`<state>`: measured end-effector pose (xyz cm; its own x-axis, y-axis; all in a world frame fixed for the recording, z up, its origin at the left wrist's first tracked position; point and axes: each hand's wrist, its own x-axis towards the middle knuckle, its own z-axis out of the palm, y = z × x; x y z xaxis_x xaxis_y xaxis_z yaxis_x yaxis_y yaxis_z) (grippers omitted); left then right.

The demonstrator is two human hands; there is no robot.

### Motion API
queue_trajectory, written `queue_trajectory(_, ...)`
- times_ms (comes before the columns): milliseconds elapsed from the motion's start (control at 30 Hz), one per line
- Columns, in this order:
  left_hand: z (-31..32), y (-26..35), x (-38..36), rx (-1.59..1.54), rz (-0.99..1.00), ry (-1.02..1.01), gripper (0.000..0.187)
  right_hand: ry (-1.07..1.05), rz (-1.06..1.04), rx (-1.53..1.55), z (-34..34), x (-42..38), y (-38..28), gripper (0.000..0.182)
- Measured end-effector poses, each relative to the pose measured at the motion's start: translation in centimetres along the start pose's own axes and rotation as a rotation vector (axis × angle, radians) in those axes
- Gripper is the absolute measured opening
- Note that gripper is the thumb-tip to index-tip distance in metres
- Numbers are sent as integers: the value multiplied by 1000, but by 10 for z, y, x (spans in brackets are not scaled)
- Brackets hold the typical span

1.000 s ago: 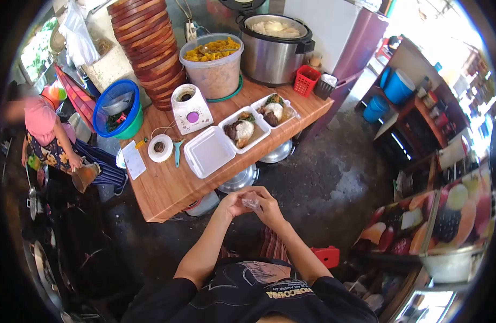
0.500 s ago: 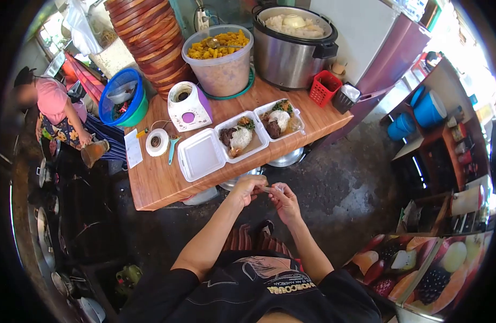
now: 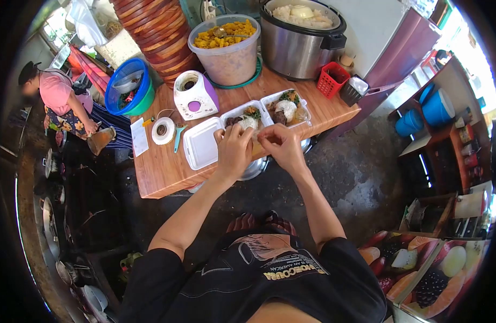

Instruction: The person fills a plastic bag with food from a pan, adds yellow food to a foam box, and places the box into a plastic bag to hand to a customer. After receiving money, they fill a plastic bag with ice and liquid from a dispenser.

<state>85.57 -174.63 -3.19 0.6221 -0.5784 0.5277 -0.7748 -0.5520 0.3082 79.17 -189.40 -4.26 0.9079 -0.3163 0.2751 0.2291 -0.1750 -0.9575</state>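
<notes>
My left hand [image 3: 234, 151] and my right hand [image 3: 283, 148] are raised side by side over the front of the food box, fingers curled in a pinch. Between their fingertips hangs a small translucent brownish plastic bag [image 3: 257, 146], largely hidden and hard to make out. Behind the hands sits an open white foam food box with rice [image 3: 249, 123], dark meat and greens; its lid [image 3: 203, 144] lies flat at the left. To the right, a second foam box holds rice [image 3: 287, 109], meat, greens and a small clear bag [image 3: 301, 114].
On the wooden table [image 3: 156, 177] stand a rice cooker [image 3: 294, 51], a tub of yellow food [image 3: 226, 59], a white appliance [image 3: 194, 97], a tape roll [image 3: 162, 131], a peeler [image 3: 178, 139] and a red basket [image 3: 332, 81]. A person [image 3: 65, 97] works at the left.
Both hands have moved forward and up from in front of the table to over the near food box, carrying the small bag. The view has shifted slightly.
</notes>
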Motion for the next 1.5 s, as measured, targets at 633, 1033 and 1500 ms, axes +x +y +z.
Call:
queue_trajectory(633,11,-19,18,-363,259,-114,12,77,-93,-68,5,8,18,49)
queue_trajectory(1033,124,-20,-64,-491,-432,-133,10,193,536,-130,17,-58,87,23)
queue_trajectory(1500,150,-29,-36,-616,-879,-306,8,169,377,-186,4,-33,110,21)
